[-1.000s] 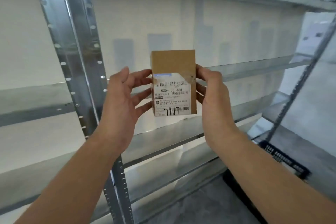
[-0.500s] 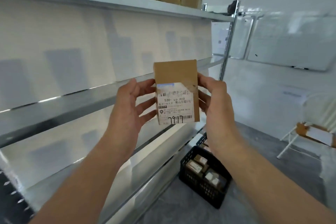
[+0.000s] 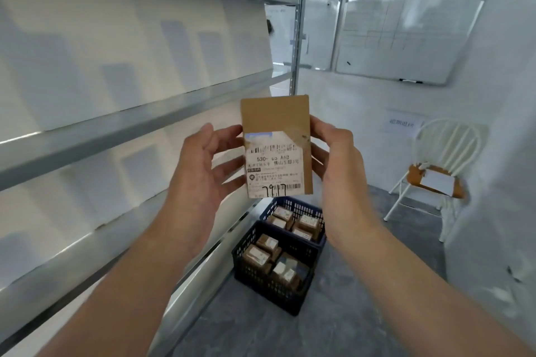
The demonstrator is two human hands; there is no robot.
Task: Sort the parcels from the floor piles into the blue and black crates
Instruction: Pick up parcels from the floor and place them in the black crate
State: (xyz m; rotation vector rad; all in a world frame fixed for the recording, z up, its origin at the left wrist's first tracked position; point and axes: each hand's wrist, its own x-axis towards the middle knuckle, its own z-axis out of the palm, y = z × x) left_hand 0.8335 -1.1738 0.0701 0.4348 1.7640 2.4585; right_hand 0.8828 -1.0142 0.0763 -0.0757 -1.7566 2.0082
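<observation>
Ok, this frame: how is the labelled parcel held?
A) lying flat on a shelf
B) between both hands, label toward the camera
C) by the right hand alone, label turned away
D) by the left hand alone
B: the left hand and the right hand hold opposite side edges of the parcel, which is upright with its label facing the camera.

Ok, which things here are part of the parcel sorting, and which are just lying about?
For the job:
parcel, held between left hand and right hand
blue crate
black crate

Lying about:
white chair with a box on it
whiteboard
metal shelving
</observation>
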